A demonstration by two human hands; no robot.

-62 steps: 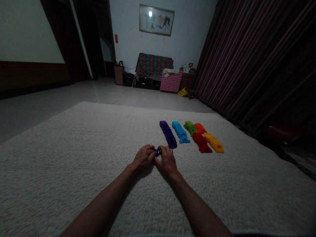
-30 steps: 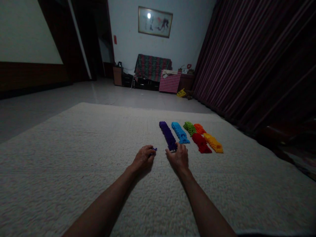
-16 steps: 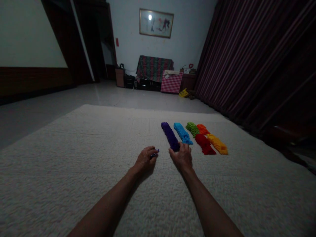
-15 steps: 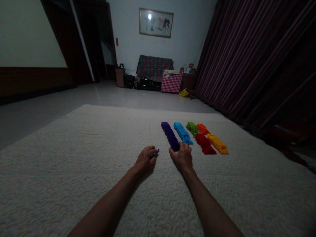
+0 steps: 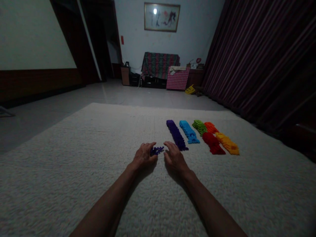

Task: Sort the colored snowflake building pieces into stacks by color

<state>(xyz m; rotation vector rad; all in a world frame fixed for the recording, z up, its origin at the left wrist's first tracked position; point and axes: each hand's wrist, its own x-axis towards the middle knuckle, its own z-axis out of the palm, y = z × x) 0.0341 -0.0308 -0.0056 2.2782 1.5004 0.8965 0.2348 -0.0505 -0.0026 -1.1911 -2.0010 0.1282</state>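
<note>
Dim room, head view, both forearms stretched out over a white rug [image 5: 74, 164].

- Left hand [image 5: 144, 156]: fingers curled together and pinched on a small clump of purple pieces [image 5: 157, 150], which pokes out to the right of the fingertips, low on the rug near centre.
- Right hand [image 5: 174, 158]: palm down on the rug just right of the clump, fingers loosely apart and holding nothing. Contact between its forefinger and the clump cannot be judged in this light.
- Just beyond the right hand: purple row [image 5: 176, 135]. To its right lie the blue row [image 5: 189, 131], then the green pile [image 5: 199, 126] and orange pile [image 5: 210, 126]. The red row [image 5: 213, 144] and yellow row [image 5: 228, 144] sit nearer.
- Nothing lies between the two hands except the clump.
- Right side: dark striped curtain [image 5: 259, 49]. Far wall: framed picture [image 5: 162, 17], and a checked box [image 5: 177, 79] on the floor below it.
</note>
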